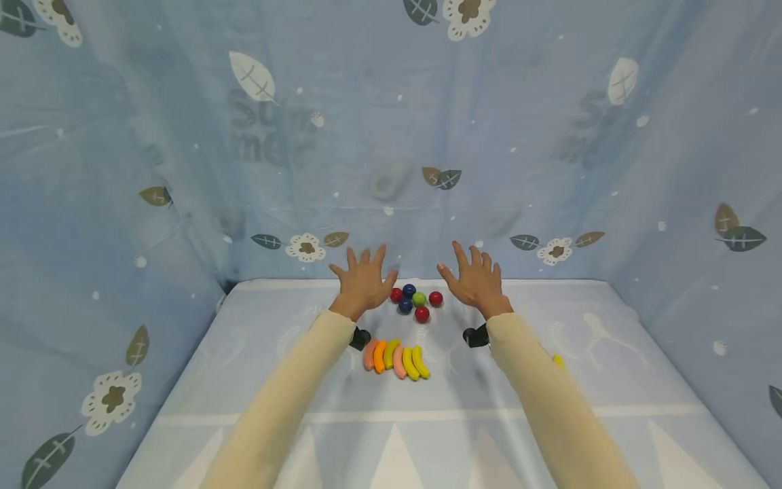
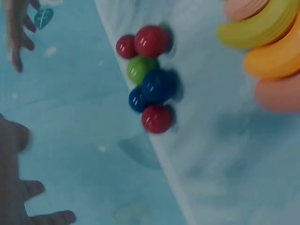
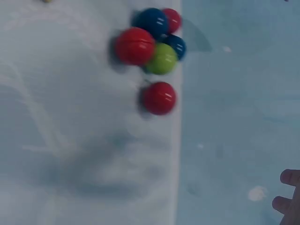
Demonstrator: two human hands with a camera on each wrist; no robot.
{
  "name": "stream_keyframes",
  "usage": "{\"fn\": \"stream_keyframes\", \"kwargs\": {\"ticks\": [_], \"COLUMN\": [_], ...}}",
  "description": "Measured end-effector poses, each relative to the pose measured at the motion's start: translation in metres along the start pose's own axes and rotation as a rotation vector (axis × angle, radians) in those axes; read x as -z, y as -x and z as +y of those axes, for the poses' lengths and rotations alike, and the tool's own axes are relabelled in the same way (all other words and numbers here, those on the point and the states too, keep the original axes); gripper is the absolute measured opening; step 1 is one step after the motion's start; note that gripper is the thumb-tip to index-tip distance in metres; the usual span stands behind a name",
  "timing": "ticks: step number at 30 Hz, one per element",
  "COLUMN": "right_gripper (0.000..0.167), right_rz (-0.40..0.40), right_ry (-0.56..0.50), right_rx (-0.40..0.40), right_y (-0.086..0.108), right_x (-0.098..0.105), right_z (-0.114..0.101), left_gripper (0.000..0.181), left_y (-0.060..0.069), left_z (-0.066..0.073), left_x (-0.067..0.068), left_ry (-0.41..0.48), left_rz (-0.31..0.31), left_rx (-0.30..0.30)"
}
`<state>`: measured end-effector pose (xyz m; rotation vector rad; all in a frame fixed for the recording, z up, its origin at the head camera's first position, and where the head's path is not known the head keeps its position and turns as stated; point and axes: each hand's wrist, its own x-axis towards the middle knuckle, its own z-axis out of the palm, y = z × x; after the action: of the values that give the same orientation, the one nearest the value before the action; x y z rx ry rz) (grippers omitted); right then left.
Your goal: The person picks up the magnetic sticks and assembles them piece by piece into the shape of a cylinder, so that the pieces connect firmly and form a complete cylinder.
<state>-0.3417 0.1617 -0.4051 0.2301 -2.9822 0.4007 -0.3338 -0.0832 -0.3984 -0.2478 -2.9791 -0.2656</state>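
Note:
Both hands are raised over the far part of the table with fingers spread, holding nothing. My left hand [image 1: 363, 283] is just left of a cluster of small balls, and my right hand [image 1: 478, 280] is to their right. The cluster has a green ball [image 1: 419, 299], a blue ball [image 1: 405, 306] beside another blue one, and several red balls, one being the front red ball [image 1: 422, 314]. Nearer the body lies a row of toy bananas: pink, orange and yellow, such as the orange banana [image 1: 379, 356]. In the left wrist view, fingers [image 2: 33, 190] show at the left edge.
A yellow piece [image 1: 559, 361] peeks out beside the right sleeve, mostly hidden by it. The pale cloth-covered table [image 1: 256, 387] meets blue patterned curtains [image 1: 391, 136] at the back and both sides. Black wrist cameras [image 1: 476, 336] sit under the wrists.

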Motion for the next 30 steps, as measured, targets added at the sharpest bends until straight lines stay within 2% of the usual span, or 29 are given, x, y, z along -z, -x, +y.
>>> {"fn": "stream_keyframes", "kwargs": {"ticks": [3,7,9,11,14,16,18,20,23,25,30], "right_gripper": [0.074,0.061,0.055,0.049,0.044,0.042,0.042,0.042,0.044,0.047,0.049], "right_rz": [0.022,0.066,0.075,0.072,0.07,0.077,0.087,0.1,0.113,0.122,0.116], "right_ry": [0.004,-0.008,-0.001,0.011,0.034,0.044,0.05,0.051,0.039,0.038,0.035], "right_rx": [0.042,0.139,0.186,0.219,0.247,0.258,0.266,0.274,0.284,0.294,0.286], "right_y": [0.01,0.023,0.029,0.033,0.036,0.037,0.036,0.036,0.034,0.033,0.032], "right_x": [-0.024,-0.052,-0.064,-0.073,-0.082,-0.085,-0.088,-0.091,-0.095,-0.098,-0.105], "right_z": [-0.002,-0.007,-0.009,-0.01,-0.01,-0.01,-0.009,-0.009,-0.008,-0.008,-0.01], "left_gripper": [0.058,0.047,0.043,0.04,0.035,0.032,0.029,0.025,0.026,0.03,0.033], "left_y": [0.019,0.048,0.063,0.077,0.095,0.103,0.108,0.11,0.109,0.108,0.105], "left_z": [-0.001,0.0,0.003,0.01,0.023,0.032,0.039,0.044,0.051,0.055,0.068], "left_x": [-0.012,-0.028,-0.036,-0.044,-0.055,-0.064,-0.072,-0.081,-0.09,-0.093,-0.092], "left_ry": [0.009,0.024,0.036,0.048,0.033,-0.008,-0.073,-0.14,-0.215,-0.227,-0.213], "left_rz": [-0.015,-0.04,-0.042,-0.027,0.016,0.061,0.116,0.193,0.282,0.293,0.167], "left_rx": [-0.016,-0.041,-0.074,-0.136,-0.255,-0.332,-0.386,-0.411,-0.382,-0.334,-0.222]}}
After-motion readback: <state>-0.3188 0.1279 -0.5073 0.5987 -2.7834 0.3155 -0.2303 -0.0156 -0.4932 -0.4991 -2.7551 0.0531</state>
